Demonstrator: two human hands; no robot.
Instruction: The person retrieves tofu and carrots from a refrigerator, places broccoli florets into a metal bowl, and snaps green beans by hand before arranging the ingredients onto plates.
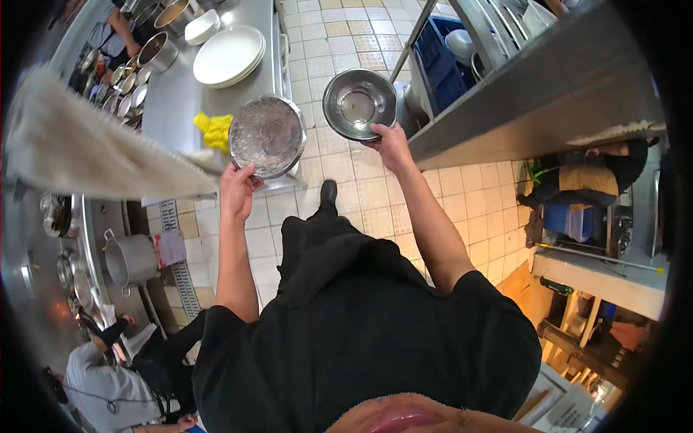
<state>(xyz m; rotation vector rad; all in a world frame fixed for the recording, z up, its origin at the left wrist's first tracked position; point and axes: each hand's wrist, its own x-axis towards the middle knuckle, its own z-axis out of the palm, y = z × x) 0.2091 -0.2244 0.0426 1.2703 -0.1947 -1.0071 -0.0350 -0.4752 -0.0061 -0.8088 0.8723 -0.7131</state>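
My left hand (237,189) grips the near rim of a round metal pan (268,137), its face mottled grey and brown. Whether that face is the inside or the underside, I cannot tell. The pan is over the edge of the steel counter, beside a crumpled yellow cloth (214,130). In my right hand (390,145) is a shiny stainless steel bowl (359,105), pinched at its near right rim and tilted so that the inside faces me. Bowl and pan are apart, held over the tiled floor and the counter edge.
A stack of white plates (229,55) and steel pots (155,53) stand on the counter (170,101). At right, a steel shelf (534,86) runs past a blue crate (442,65). A whitish cloth (94,141) hangs at left. Co-workers (119,379) stand lower left and right (603,173).
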